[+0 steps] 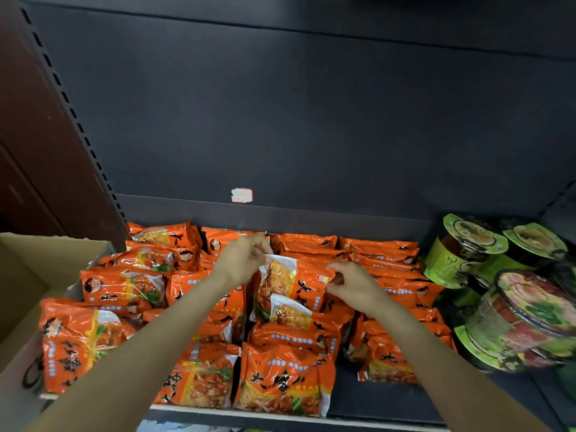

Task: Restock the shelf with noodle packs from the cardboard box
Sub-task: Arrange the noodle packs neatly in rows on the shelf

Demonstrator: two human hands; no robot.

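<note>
Dark shelf (374, 397) is being stocked: one orange noodle pack (296, 283) is being pinched by left hand (241, 260) and right hand (352, 283); rows behind the grip are being hidden, uncountable.

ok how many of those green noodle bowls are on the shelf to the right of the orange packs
4 show: a bowl at the back, another to its right, a bowl partly hidden below them, and the nearest bowl in front. More may be hidden.

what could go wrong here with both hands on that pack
1. The left hand and right hand pinch only the top corners of the upright noodle pack; it may slip or tip over.
2. The front-row packs stand at the shelf edge; a forearm nudge might knock them off.
</note>
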